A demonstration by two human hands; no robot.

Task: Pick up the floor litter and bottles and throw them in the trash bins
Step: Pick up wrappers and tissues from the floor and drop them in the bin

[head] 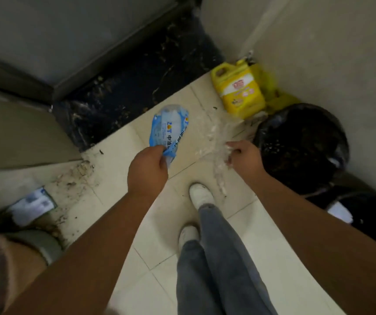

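Note:
My left hand [147, 170] grips a crushed clear bottle with a blue and white label [169, 128], held out over the tiled floor. My right hand [244, 156] pinches a blurred sheet of clear plastic wrap [214, 139] that hangs just left of a round trash bin lined with a black bag [300, 144]. A second black-lined bin [360, 210] stands nearer me on the right, with white paper inside. Both hands are close together, left of the bins.
A yellow jug with a handle [238, 92] stands in the corner by yellow bags. A dark dirty threshold strip [137, 83] crosses the floor ahead. Dirt and a flat printed card [33, 204] lie at the left. My white shoes [201, 195] stand on the pale tiles.

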